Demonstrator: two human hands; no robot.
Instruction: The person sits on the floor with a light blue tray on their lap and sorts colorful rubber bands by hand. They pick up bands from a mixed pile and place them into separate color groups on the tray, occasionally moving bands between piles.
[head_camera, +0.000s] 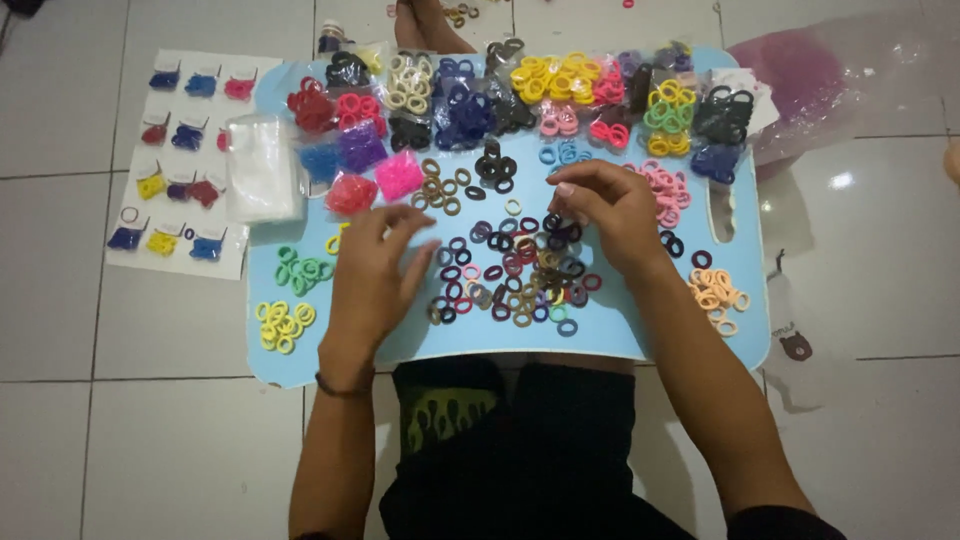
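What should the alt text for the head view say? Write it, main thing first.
Two bare hands work over a light blue lap tray strewn with small elastic hair rings: the right hand pinches at the mixed dark pile, the left hand rests flat beside it. Bagged rings in many colours line the tray's far edge.

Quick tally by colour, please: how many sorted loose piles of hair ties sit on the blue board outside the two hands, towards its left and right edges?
Yellow pile: 1
Green pile: 1
Pink pile: 1
Peach pile: 1
Total: 4 piles
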